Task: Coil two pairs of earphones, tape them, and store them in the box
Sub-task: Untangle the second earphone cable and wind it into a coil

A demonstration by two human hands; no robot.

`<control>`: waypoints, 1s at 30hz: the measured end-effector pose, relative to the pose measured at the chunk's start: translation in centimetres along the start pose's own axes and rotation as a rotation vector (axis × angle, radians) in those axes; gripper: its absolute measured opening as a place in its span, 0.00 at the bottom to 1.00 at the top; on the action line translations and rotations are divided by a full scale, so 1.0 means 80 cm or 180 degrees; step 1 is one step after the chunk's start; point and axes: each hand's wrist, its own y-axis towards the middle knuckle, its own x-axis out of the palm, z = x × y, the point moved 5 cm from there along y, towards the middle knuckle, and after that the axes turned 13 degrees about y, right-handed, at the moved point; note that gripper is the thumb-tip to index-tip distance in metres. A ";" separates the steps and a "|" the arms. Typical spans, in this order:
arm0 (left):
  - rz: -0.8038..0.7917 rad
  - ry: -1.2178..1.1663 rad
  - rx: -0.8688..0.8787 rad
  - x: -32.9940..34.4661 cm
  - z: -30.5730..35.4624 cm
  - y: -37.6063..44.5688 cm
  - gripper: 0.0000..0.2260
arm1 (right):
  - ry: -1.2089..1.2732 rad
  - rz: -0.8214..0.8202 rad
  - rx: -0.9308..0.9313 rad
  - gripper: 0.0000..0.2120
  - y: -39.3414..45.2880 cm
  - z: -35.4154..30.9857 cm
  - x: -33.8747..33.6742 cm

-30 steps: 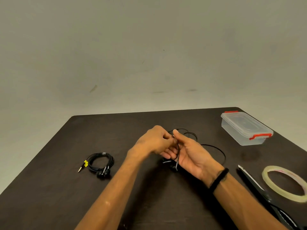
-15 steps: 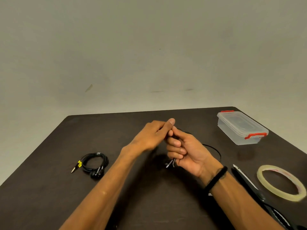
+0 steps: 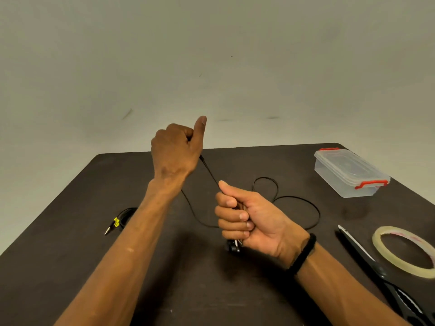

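In the head view, the right hand point(image 3: 249, 217) is closed in a fist round the earbud end of a loose pair of black earphones point(image 3: 294, 203), with the earbuds point(image 3: 233, 246) poking out below the little finger. The left hand point(image 3: 175, 151) is raised above the far side of the dark table point(image 3: 70, 255), its fingers curled round the same cable and the thumb sticking up; a stretch of cable runs taut from under that fist down to the right thumb, and another strand sags from the left wrist to the table and back toward the right hand. The rest of this cable lies in open loops on the table behind the right hand, so this pair looks barely coiled, if at all. A second pair of earphones point(image 3: 122, 220), with a yellow tag near its plug, lies on the table to the left, half hidden by the left forearm; it appears already wound into a bundle, but whether it is taped I cannot tell. The clear plastic box point(image 3: 348, 172) with red clips sits at the far right with its lid on and seems to hold nothing. The roll of clear tape point(image 3: 404, 271) and the black scissors point(image 3: 367, 257) lie near the right edge, untouched. By my reading, coiling this pair, taping and boxing both remain.
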 end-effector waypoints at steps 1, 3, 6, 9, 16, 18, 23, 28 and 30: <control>0.0068 0.0045 0.0053 -0.001 0.000 0.001 0.34 | -0.0008 -0.0022 0.0024 0.22 0.001 0.003 0.002; 0.0063 -0.0019 0.0100 0.000 -0.002 0.000 0.36 | -0.0013 -0.0091 0.0054 0.21 0.000 0.007 0.004; -0.0133 -0.0177 -0.0033 0.006 -0.009 -0.002 0.39 | 0.0025 -0.0277 0.0058 0.21 -0.005 0.008 0.012; -0.0406 -0.0304 -0.0152 0.019 -0.009 -0.007 0.41 | 0.0106 -0.0559 -0.0039 0.23 -0.012 -0.003 0.025; -0.1997 0.0219 0.0525 0.072 0.044 -0.047 0.34 | 0.0865 -0.0518 -0.1702 0.18 -0.049 -0.089 0.020; -0.2135 0.0350 0.0755 0.081 0.064 -0.061 0.31 | 0.1050 -0.0215 -0.2155 0.17 -0.055 -0.103 0.004; -0.2495 -0.0200 0.0859 0.089 0.082 -0.079 0.24 | 0.1279 0.0187 -0.2543 0.19 -0.054 -0.115 -0.027; -0.3137 -0.1583 0.0573 0.075 0.087 -0.080 0.21 | 0.1369 0.0282 -0.2741 0.20 -0.061 -0.126 -0.044; -0.3213 -0.1433 0.0816 0.070 0.089 -0.082 0.22 | 0.1393 0.0361 -0.2787 0.20 -0.062 -0.127 -0.049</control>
